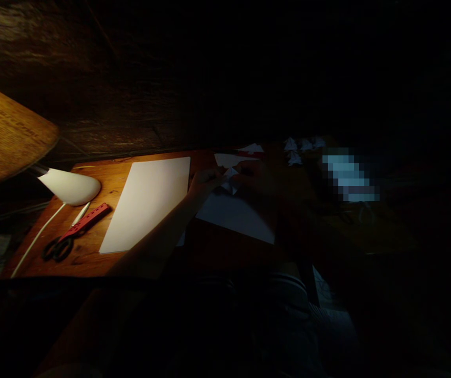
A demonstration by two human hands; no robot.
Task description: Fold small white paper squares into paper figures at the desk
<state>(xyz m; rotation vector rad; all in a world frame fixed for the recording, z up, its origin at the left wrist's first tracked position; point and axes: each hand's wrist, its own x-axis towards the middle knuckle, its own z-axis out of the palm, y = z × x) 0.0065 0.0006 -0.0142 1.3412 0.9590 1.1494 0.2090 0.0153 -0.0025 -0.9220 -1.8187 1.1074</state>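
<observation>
Between my two hands is a small piece of folded white paper point(231, 180), pointed like origami. My left hand point(206, 180) pinches its left side. My right hand point(253, 176), dim in shadow, grips its right side. Below them a white sheet point(241, 218) lies on the wooden table point(81, 265). Just behind my hands are some white paper pieces point(225, 159) with a dark red strip across them. Several small folded paper shapes point(294, 157) stand farther right at the back.
A stack of white paper point(150, 202) lies left of my hands. Red-bladed scissors point(87, 223) with dark handles rest farther left, beside a lamp's white base point(71, 186) and its cord. The yellow lampshade point(8, 134) juts in at left. A bright, pixelated screen-like object point(349, 176) is at right.
</observation>
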